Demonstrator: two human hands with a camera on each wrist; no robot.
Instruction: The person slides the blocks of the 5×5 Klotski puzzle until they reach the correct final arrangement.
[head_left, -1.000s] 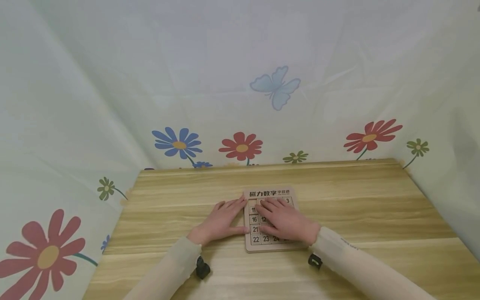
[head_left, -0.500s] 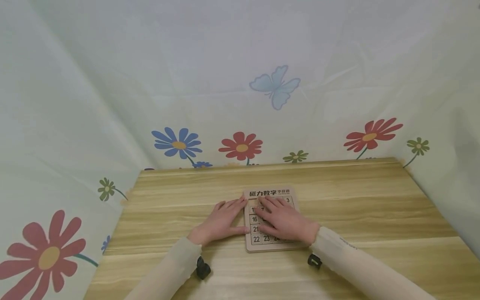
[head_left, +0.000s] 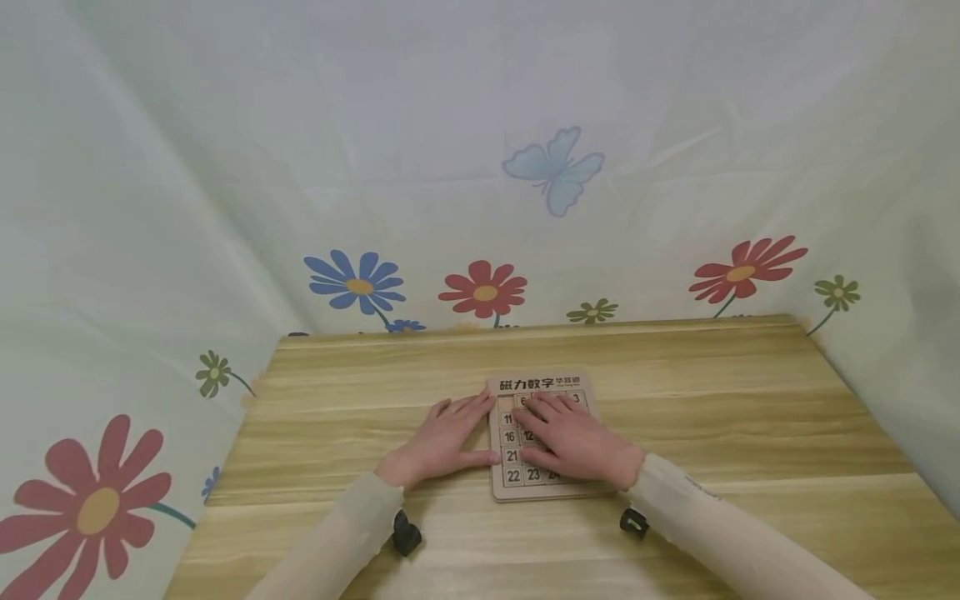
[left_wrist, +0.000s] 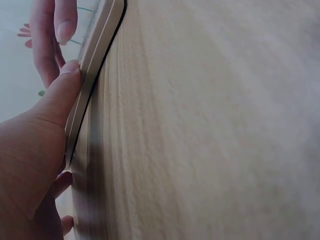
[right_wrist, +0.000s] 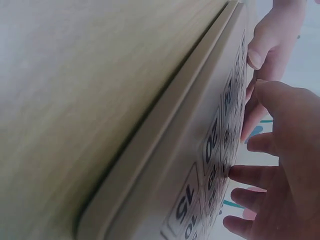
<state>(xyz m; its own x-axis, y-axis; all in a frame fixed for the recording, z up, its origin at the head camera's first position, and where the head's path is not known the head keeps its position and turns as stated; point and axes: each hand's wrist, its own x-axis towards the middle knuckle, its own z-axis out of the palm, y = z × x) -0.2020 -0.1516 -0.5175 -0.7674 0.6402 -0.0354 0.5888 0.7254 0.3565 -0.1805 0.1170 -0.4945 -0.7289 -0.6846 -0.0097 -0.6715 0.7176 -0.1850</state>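
Observation:
A flat number sliding puzzle [head_left: 547,493] lies on the table, its upper-left slot showing bare wood. My left hand [head_left: 438,443] rests along the puzzle's left side, fingertips at the upper-left corner and thumb touching the lower edge. Spread over the numbered tiles is my right hand [head_left: 576,440], which hides many of them. Uncovered tiles include the 6 tile [head_left: 522,401] and the 11 tile [head_left: 507,419]. The right wrist view shows the right hand's fingers [right_wrist: 252,176] loosely extended, one touching the tiles. In the left wrist view the left thumb [left_wrist: 57,95] presses the puzzle's side.
The wood-grain table [head_left: 360,375] extends around the puzzle on every side. Behind it hangs a pale curtain [head_left: 420,150] printed with flowers and a butterfly. Dark wrist devices, such as the left wrist camera [head_left: 406,534], sit beneath both sleeves.
My right hand's fingers shift slightly over the upper-left tiles, first left, then back right, uncovering the 6 and 11 tiles. The left hand stays put, and the head view tilts a little.

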